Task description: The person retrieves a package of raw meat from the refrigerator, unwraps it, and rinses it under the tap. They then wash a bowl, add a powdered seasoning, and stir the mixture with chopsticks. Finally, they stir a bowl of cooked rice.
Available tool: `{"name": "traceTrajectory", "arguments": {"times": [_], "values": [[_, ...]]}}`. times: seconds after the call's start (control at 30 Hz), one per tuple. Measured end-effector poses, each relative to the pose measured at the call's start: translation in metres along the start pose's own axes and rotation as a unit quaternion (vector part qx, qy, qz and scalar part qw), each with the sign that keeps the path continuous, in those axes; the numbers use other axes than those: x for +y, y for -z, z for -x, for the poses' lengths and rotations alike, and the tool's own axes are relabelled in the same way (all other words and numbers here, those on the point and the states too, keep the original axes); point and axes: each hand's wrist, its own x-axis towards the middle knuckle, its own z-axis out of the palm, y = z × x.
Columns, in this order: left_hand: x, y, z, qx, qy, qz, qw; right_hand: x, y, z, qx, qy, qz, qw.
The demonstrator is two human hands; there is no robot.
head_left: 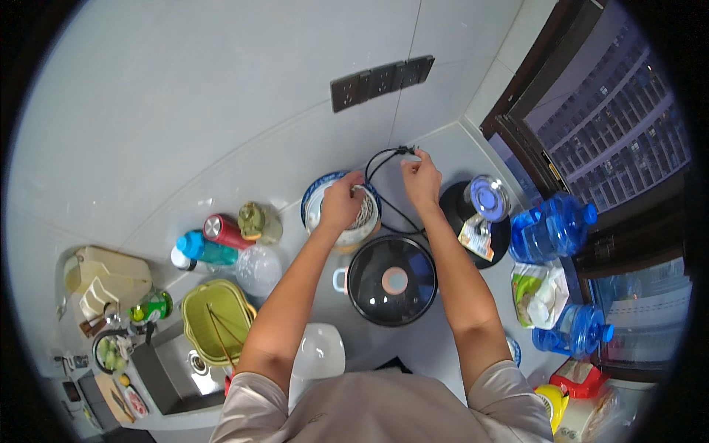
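Note:
My left hand (342,204) is over a stack of bowls (314,194) near the wall, its fingers bent across the inner bowl. Something pale and stringy (365,213) shows inside; whether I grip anything there is hidden. Further right, my right hand (423,180) has its thumb and index finger spread. The index fingertip is at the plug (407,149) of a black power cord (388,205); a firm hold on it is not visible. The cord loops down behind a pot with a dark glass lid (368,282) and pink-rimmed knob.
Wall sockets (382,80) are above the hands. A black round appliance (454,202) carries a clear lid (487,197). Blue water jugs (548,230) line the window. At left are bottles (221,228), a green basket (216,310) and the sink (171,360). A white bowl (319,349) is nearer me.

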Motion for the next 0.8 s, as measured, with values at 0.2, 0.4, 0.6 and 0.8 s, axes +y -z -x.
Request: {"name": "traceTrajectory", "arguments": {"times": [0.2,0.4,0.6,0.8], "values": [[-0.012,0.044,0.134,-0.018,0.065,0.087,0.994,-0.046,0.048,0.131,-0.062,0.066,-0.042,0.995],[-0.034,0.046,0.251,-0.020,0.105,0.178,0.978,-0.031,0.079,0.239,-0.111,0.077,0.210,0.968],[-0.023,0.043,0.310,-0.045,0.115,0.158,0.980,-0.022,0.085,0.257,-0.128,0.076,0.219,0.964],[-0.006,0.050,0.318,-0.034,0.116,0.122,0.985,-0.013,0.081,0.244,-0.141,0.088,0.207,0.964]]}}
